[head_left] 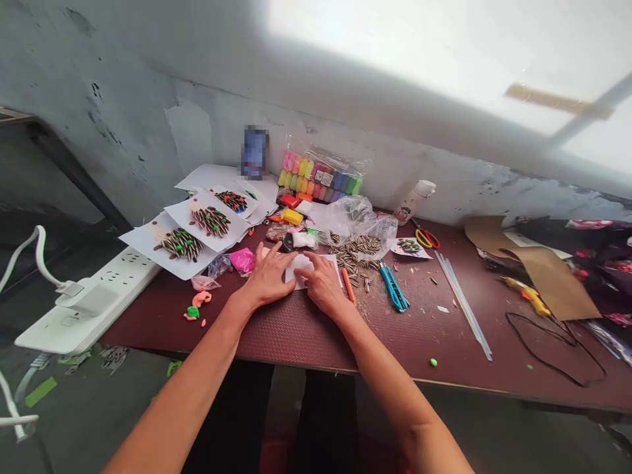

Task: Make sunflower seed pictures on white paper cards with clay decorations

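My left hand rests at the left edge of a small white card, fingers spread. On the card's right side lies my right hand, its fingers apart and slightly bent, fingertips touching the surface. What is under the fingertips is hidden. Just right of the card are an orange stick-like tool and a teal box cutter. Striped sunflower seeds are heaped behind them. A pink clay packet sits left of my left hand, near lumps of peach and green clay.
Finished seed-covered hedgehog pictures lie at left, beside a white power strip. A colourful clay pack leans on the wall. Right are scissors, clear glue sticks, a yellow glue gun and its cord.
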### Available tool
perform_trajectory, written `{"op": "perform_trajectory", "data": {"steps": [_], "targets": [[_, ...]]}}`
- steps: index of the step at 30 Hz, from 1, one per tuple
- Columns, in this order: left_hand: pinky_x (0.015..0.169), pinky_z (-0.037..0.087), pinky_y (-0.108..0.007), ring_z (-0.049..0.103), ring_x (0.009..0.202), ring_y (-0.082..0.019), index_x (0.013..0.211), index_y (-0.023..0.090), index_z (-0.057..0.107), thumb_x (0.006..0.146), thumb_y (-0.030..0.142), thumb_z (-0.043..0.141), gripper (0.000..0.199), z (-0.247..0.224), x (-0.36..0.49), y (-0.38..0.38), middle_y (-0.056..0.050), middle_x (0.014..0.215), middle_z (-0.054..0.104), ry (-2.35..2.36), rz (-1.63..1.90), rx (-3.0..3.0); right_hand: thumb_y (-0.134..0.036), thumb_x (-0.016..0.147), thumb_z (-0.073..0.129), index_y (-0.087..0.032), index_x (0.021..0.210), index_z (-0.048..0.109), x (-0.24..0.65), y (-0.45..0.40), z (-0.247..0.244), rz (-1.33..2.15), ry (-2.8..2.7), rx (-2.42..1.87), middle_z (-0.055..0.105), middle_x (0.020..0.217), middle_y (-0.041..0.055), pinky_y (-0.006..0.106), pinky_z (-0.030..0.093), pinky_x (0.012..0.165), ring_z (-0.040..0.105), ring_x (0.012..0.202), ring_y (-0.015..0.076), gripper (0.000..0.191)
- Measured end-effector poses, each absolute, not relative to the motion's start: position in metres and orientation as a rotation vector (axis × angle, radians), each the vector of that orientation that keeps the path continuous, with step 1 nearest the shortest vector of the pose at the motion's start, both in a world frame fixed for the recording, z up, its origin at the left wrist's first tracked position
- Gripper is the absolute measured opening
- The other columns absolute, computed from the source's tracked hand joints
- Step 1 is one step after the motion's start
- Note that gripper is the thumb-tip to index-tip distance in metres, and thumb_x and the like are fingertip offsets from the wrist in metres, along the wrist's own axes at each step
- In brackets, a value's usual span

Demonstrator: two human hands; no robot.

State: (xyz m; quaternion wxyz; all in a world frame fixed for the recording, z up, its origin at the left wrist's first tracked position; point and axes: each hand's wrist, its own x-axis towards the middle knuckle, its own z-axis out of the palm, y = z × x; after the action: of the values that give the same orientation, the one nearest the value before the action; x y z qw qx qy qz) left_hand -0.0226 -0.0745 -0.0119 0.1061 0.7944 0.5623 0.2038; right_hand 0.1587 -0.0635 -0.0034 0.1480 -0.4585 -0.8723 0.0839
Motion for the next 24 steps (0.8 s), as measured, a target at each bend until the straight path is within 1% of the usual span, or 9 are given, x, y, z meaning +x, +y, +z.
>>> {"op": "perform_trajectory", "data": {"steps": [4, 7, 11, 14, 19, 24], "targets": [[0.124, 0.004, -0.066, 0.034, 0.149, -0.036, 0.141, 0.02, 0.056, 0.079, 0.034, 0.053, 0.064, -0.0123, -0.0227, -0.0742, -0.01, 0.142, 0.063, 1.665, 0.603, 2.35, -0.004, 0.091, 0.048, -0.027, 0.118, 0.075, 0.1625, -0.0629, -0.0019, 0.274, -2.414, -1.363, 0.054, 0.146, 0.0093, 0.04, 0.04, 0.105, 0.053, 0.122, 0.0227, 0.044], [0.124, 0.005, -0.066, 0.035, 0.149, -0.035, 0.141, 0.021, 0.056, 0.079, 0.035, 0.053, 0.064, -0.0132, -0.0228, -0.0736, -0.009, 0.142, 0.063, 1.67, 0.603, 2.358, -0.005, 0.093, 0.049, -0.027, 0.117, 0.076, 0.1631, -0.0644, 0.0, 0.243, -2.437, -1.385, 0.053, 0.146, 0.0096, 0.042, 0.04, 0.106, 0.052, 0.125, 0.024, 0.042], [0.124, 0.005, -0.066, 0.034, 0.149, -0.035, 0.142, 0.021, 0.056, 0.08, 0.034, 0.053, 0.063, -0.0149, -0.023, -0.0736, -0.009, 0.14, 0.064, 1.667, 0.615, 2.364, -0.01, 0.093, 0.054, -0.03, 0.125, 0.072, 0.1596, -0.0661, 0.0003, 0.186, -2.545, -1.368, 0.048, 0.152, 0.0094, 0.043, 0.039, 0.108, 0.048, 0.13, 0.0261, 0.041], [0.124, 0.005, -0.066, 0.034, 0.149, -0.035, 0.142, 0.022, 0.056, 0.081, 0.034, 0.053, 0.062, -0.0158, -0.0231, -0.0741, -0.009, 0.137, 0.066, 1.668, 0.62, 2.376, -0.011, 0.094, 0.054, -0.032, 0.125, 0.071, 0.1582, -0.0653, -0.0015, 0.165, -2.586, -1.374, 0.048, 0.153, 0.0083, 0.045, 0.039, 0.107, 0.049, 0.129, 0.0264, 0.041], [0.124, 0.004, -0.066, 0.032, 0.15, -0.035, 0.141, 0.018, 0.057, 0.081, 0.036, 0.053, 0.062, -0.0153, -0.0229, -0.0746, -0.011, 0.138, 0.066, 1.687, 0.613, 2.397, -0.008, 0.092, 0.053, -0.031, 0.131, 0.068, 0.1636, -0.0643, -0.0025, 0.166, -2.494, -1.377, 0.047, 0.153, 0.0083, 0.043, 0.039, 0.108, 0.047, 0.131, 0.0251, 0.048], [0.123, 0.005, -0.067, 0.031, 0.151, -0.036, 0.141, 0.017, 0.057, 0.08, 0.034, 0.052, 0.063, -0.0128, -0.0224, -0.0756, -0.012, 0.138, 0.065, 1.661, 0.624, 2.404, -0.011, 0.094, 0.053, -0.031, 0.123, 0.073, 0.1654, -0.0665, 0.0011, 0.171, -2.53, -1.391, 0.047, 0.153, 0.0077, 0.044, 0.038, 0.109, 0.047, 0.131, 0.0262, 0.04]]}}
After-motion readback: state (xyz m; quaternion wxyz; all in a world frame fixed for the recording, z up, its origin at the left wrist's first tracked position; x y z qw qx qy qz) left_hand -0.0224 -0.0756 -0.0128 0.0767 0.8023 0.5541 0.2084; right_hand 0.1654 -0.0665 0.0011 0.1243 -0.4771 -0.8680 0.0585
